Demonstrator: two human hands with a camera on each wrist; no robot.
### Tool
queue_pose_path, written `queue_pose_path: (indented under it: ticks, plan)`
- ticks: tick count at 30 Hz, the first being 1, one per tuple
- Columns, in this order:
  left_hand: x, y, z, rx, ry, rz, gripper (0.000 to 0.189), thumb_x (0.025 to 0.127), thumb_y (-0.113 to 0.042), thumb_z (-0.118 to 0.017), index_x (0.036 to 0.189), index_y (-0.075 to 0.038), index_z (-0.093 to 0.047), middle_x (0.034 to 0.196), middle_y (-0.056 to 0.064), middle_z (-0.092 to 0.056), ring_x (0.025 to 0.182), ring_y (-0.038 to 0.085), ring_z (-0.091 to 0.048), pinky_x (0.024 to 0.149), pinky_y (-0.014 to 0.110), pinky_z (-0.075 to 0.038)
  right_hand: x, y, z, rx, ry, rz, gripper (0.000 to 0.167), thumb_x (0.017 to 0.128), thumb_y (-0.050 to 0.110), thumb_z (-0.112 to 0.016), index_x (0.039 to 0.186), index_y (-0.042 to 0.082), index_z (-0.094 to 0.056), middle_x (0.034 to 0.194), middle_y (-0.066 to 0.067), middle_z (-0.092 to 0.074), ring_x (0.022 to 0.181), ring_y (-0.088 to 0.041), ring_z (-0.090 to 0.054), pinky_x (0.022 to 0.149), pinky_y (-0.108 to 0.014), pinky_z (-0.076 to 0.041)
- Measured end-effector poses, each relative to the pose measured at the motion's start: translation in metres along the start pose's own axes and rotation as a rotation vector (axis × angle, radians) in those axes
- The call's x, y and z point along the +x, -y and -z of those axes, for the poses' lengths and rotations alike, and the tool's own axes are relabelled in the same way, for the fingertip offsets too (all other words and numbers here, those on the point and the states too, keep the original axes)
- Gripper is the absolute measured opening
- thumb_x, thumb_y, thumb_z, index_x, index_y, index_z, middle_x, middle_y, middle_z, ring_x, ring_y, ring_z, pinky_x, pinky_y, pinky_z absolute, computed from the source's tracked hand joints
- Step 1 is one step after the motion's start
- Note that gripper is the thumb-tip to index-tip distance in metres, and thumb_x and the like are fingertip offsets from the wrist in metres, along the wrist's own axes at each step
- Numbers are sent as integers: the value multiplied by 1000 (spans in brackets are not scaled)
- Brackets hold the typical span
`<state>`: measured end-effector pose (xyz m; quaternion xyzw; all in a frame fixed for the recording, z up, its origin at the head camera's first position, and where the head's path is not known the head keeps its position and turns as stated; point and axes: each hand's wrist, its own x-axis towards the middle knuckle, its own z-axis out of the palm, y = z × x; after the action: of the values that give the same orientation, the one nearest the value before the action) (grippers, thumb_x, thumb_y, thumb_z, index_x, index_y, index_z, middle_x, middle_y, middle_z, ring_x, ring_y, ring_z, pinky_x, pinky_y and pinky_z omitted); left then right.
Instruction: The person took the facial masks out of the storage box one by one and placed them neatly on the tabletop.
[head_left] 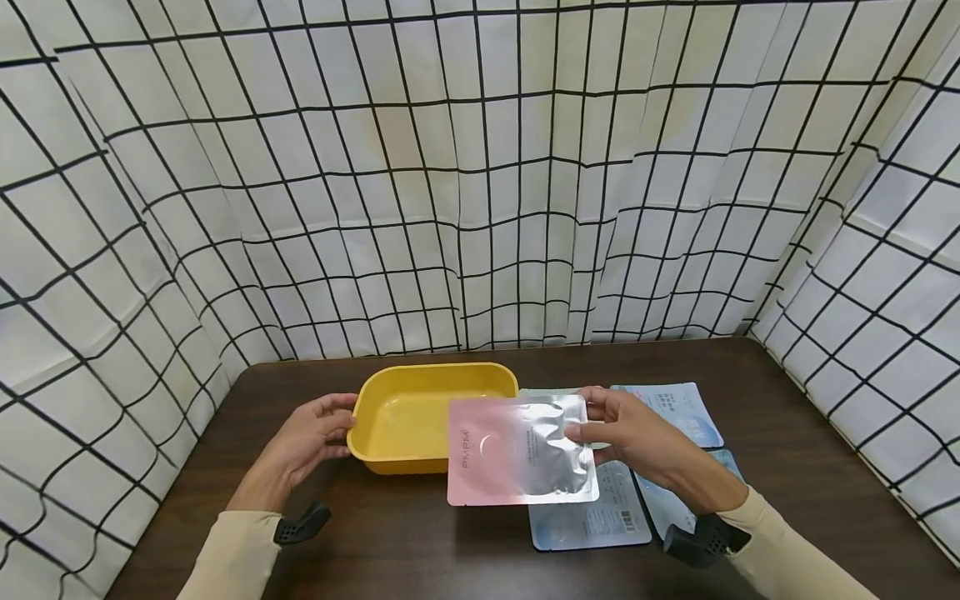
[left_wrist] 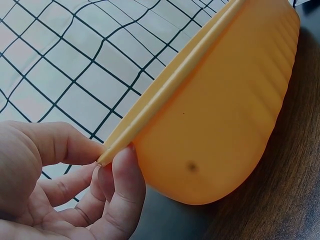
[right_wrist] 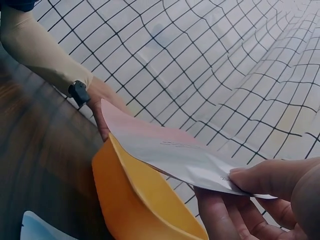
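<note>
A yellow plastic basin [head_left: 431,461] stands on the table. My left hand [head_left: 311,437] pinches its left rim between thumb and fingers, plain to see in the left wrist view, where the basin's outer wall [left_wrist: 215,115] fills much of the picture. In my right hand [head_left: 637,437] is a flat pink and silver sachet [head_left: 495,458], marked PMPM, pinched at its right edge with the thumb on top. The sachet is held above the table and covers the basin's lower right corner. In the right wrist view the sachet [right_wrist: 165,150] slants over the basin [right_wrist: 115,195].
Several pale blue sachets lie to the right: one [head_left: 588,517] below the right hand, one [head_left: 678,412] behind it, another [head_left: 667,504] partly under the right forearm. The dark wooden table [head_left: 405,542] ends at a white curtain [head_left: 480,208] with black grid lines.
</note>
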<state>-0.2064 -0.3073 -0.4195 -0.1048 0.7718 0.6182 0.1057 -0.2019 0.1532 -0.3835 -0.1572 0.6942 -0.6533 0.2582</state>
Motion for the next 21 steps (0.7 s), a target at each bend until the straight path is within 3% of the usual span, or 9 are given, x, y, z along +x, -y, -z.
queue_pose_path:
  ticks: [7, 17, 21]
  plan:
    - [-2, 1, 0, 6, -10, 11, 55, 101, -18, -62, 150, -5, -42, 136, 19, -55, 96, 24, -65, 82, 31, -59, -17, -8, 4, 24, 1, -12, 52, 95, 14, -70, 138, -2, -45, 123, -15, -66, 99, -27, -68, 79, -47, -60]
    - [-1, 1, -1, 7, -14, 12, 55, 101, -19, -62, 150, -6, -42, 136, 18, -54, 98, 27, -65, 84, 31, -59, -37, -19, 10, 49, -5, -51, 50, 95, 13, -70, 137, -3, -46, 119, -11, -68, 92, -22, -68, 69, -35, -57]
    - [-1, 1, 0, 11, -14, 4, 55, 101, -20, -63, 150, -6, -42, 137, 18, -54, 99, 27, -65, 84, 32, -59, -45, -24, 11, 66, 5, -63, 51, 96, 12, -68, 138, -4, -44, 120, -12, -67, 94, -23, -68, 72, -37, -58]
